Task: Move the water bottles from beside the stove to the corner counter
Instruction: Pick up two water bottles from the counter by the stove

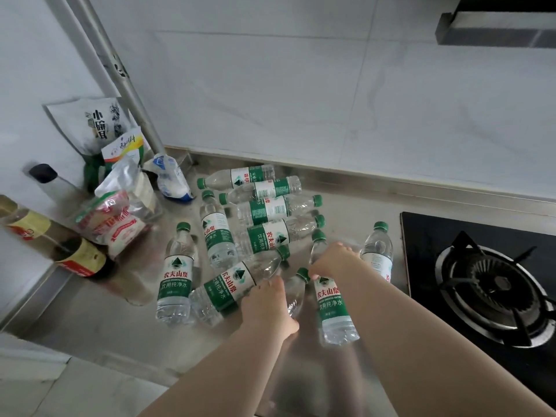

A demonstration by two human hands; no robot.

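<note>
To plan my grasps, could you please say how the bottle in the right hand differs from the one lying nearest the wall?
The held bottle is upright, gripped by the right hand; the wall bottle lies on its side, untouched. The held bottle is in front; the wall bottle at the back. Both have green caps.

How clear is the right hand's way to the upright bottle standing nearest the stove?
Clear, but probably not reachable yet: the right hand is full, gripping a nearer bottle by its shoulder. The upright bottle stands just past it with nothing between, so the path looks free once that hand lets go.
</note>
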